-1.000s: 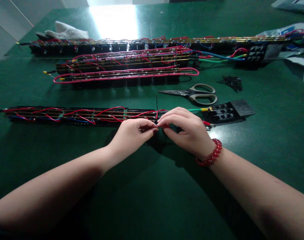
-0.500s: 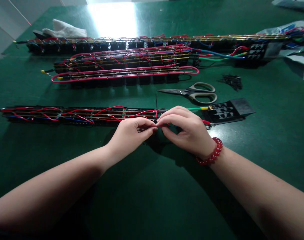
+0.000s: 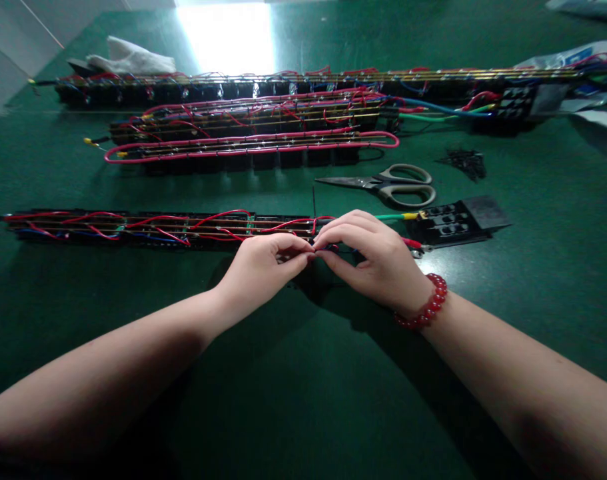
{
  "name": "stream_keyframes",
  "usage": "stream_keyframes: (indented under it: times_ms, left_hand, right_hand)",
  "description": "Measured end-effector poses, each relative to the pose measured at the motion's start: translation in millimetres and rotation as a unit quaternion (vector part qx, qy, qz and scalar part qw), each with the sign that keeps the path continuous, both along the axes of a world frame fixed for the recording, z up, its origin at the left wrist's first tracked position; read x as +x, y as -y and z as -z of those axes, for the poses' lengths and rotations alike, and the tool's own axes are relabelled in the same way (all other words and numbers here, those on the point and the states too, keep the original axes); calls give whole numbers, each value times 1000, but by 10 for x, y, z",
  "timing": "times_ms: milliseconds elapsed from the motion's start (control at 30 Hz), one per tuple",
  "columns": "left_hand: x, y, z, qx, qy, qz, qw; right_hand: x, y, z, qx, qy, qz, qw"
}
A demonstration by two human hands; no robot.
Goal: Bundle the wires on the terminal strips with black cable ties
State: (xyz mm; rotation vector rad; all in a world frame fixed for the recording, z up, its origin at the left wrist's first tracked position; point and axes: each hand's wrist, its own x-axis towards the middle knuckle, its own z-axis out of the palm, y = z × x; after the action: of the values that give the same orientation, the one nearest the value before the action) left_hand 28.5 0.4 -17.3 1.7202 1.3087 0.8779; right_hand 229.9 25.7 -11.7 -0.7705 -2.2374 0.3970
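A long, narrow wired assembly (image 3: pixel 218 230) with brass-coloured rods and red and blue wires lies across the table before me. A thin black cable tie (image 3: pixel 314 201) stands up from its far side near the right end. At the near edge, in line with that tie, my left hand (image 3: pixel 270 260) pinches with thumb and forefinger. My right hand (image 3: pixel 370 257), wearing a red bead bracelet (image 3: pixel 428 307), pinches there too, fingertips against the left ones. What lies between the fingertips is mostly hidden; it appears to be the tie's near part.
Behind the assembly lie scissors (image 3: pixel 388 185) and a pile of small black ties (image 3: pixel 464 163). Farther back are a pink-cabled assembly (image 3: pixel 253 137) and a longer one (image 3: pixel 223 87). A black connector block (image 3: pixel 456 220) sits to the right, and a white cloth (image 3: pixel 133 57) at back left.
My right thumb has closed in towards the forefinger, at the left fingertips. Both hands otherwise stay in place, and the view has shifted very slightly.
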Motion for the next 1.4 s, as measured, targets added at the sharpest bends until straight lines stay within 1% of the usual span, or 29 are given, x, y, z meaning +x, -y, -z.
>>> stream_keyframes:
  times_ms: [300,633,1067,1167,1400]
  left_hand:
    - [-11,10,23,-3,9,-4,1000]
    - [-9,1,23,7,8,-5,1000]
    - [-3,-2,-16,16,-8,0,1000]
    - [-3,-3,-9,17,-9,0,1000]
    - [-12,8,7,26,-13,3,1000]
  right_hand:
    - [-5,4,-10,-5,2,0,1000]
    - [-14,-16,6,15,-2,7,1000]
    - [-1,-17,-6,22,16,0,1000]
    - [6,-14,-10,42,21,-7,999]
    - [17,13,-38,131,75,-5,989]
